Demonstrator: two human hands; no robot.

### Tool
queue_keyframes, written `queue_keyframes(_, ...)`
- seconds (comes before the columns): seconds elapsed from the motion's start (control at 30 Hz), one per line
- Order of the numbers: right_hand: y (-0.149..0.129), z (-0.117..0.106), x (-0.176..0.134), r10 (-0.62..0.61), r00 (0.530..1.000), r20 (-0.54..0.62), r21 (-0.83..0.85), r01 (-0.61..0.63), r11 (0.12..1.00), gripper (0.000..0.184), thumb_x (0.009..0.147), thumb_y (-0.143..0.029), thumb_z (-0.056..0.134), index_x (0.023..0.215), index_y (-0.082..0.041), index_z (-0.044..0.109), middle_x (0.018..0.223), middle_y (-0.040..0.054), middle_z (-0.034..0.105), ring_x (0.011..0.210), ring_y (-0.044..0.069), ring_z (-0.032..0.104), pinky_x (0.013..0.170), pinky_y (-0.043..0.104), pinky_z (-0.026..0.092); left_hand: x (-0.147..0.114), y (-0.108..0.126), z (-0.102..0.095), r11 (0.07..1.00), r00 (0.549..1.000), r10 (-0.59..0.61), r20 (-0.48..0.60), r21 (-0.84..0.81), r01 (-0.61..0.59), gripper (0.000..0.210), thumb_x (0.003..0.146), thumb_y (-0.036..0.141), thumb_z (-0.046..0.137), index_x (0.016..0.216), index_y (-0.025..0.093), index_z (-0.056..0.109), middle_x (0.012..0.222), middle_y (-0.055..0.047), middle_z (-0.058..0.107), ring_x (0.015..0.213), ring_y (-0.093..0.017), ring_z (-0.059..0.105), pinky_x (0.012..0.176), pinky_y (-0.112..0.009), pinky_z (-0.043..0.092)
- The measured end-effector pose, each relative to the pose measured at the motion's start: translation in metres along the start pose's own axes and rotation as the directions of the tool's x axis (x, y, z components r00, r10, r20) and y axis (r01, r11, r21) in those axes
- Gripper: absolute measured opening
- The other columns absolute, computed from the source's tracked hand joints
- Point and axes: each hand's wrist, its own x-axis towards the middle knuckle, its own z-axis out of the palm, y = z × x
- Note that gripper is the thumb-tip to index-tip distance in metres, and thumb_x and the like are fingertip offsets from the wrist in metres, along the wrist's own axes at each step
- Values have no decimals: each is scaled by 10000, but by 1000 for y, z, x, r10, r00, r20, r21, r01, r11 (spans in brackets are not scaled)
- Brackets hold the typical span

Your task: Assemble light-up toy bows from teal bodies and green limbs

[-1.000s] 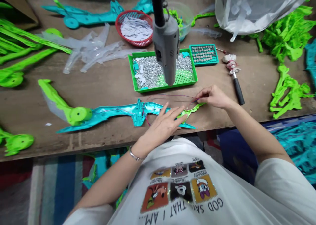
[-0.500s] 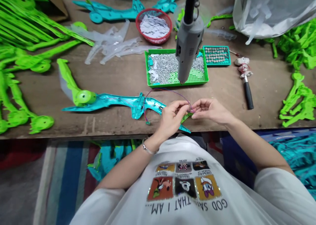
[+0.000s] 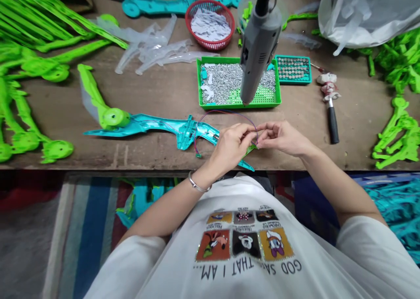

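Note:
A long teal plastic shell lies along the bench's front edge, with a bright green part and a translucent piece at its left end. Thin red and purple wires loop up from the shell to my fingers; a tiny green connector hangs at the lower bend. My left hand is pinched over the shell's right end, closed on the wire. Touching it, my right hand also pinches the wire with thumb and fingertips. A green piece shows partly beneath the fingers.
Above the hands hangs a grey electric screwdriver, in front of a green tray of screws. Behind are a red basket and a small teal tray of round metal parts. A hammer lies right; green parts pile left.
The bench items appear slightly higher and further right as the camera view shifts. My fingertips have drawn closer together on the wire; the shell stays in place.

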Motion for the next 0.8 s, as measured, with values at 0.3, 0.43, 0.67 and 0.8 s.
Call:
queue_keyframes(0.3,18,-12,3,4,989,-145,-32,-9,999,307,661,-253,864,906,-160,703,743,2,697,663,110,639,644,246,548,-29,-10,11,962,987,144,-74,243,-122,222,1026,269,570,1209,163,637,1166,-123,737,1049,-238,697,950,-405,550)
queue_keyframes(0.43,30,-10,6,-50,986,-159,-122,31,992,280,689,-259,826,896,-180,655,742,-8,673,664,116,638,640,253,544,-47,-25,21,836,924,342,169,394,-382,211,1003,251,595,1178,168,679,1263,-144,717,1221,-308,632,1053,-494,493)
queue_keyframes(0.67,28,-10,8,-191,981,-43,-480,147,865,174,829,-265,712,964,-197,625,820,12,725,713,136,652,675,269,485,-47,-36,27,818,896,360,260,374,-437,282,1014,224,554,1268,173,665,1276,-129,714,1260,-284,614,1139,-507,437)
queue_keyframes(0.8,24,-10,9,-190,981,-26,-559,143,816,161,840,-252,693,977,-193,634,827,11,740,700,134,651,670,266,457,-45,-36,26,835,902,348,255,352,-422,278,1021,180,503,1232,191,683,1247,-118,723,1240,-266,619,1125,-493,448)
